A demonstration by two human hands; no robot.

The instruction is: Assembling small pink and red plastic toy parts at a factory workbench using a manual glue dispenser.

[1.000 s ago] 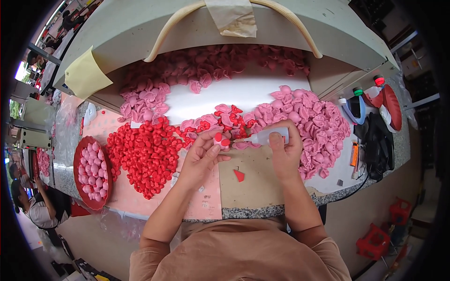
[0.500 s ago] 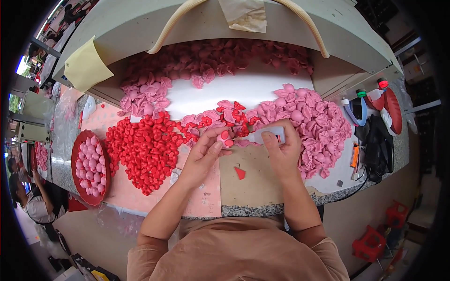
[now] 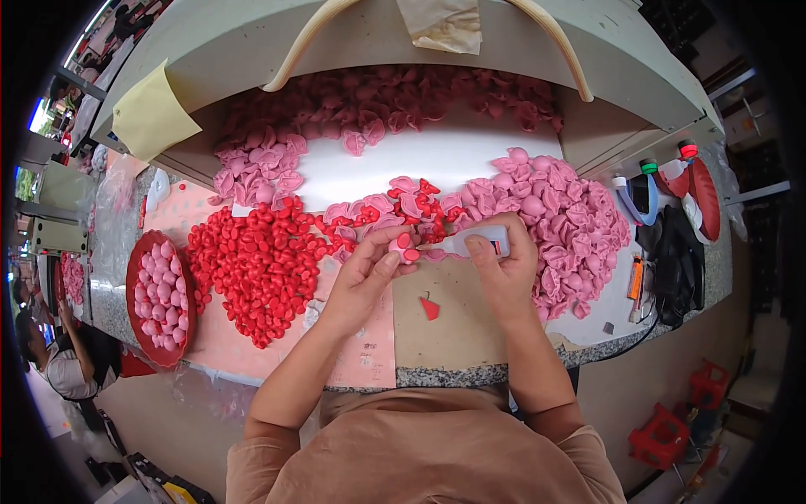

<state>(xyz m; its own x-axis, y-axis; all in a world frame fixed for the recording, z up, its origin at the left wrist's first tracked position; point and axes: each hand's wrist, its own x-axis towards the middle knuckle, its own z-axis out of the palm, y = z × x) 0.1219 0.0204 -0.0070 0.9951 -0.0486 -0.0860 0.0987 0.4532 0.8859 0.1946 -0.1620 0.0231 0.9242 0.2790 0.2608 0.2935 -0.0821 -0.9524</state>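
The left hand pinches a small pink-and-red piece between thumb and fingers, its red ends turned toward the other hand. The right hand is wrapped around a translucent squeeze bottle, whose thin tip points left at the piece (whether it touches, I cannot tell). Doing this well probably calls for a steady left pinch, fingertips clear of the tip, and a light, even squeeze so that nothing runs onto the skin. Bracing the wrists might help too.

The piece is held between the two hands, above a brown sheet with a red scrap on it. Just beyond lie pink shell shapes with red bits among them. A heap of red pieces sits to the left, a pile of pink shells to the right. Farther left, a red dish holds pink balls.
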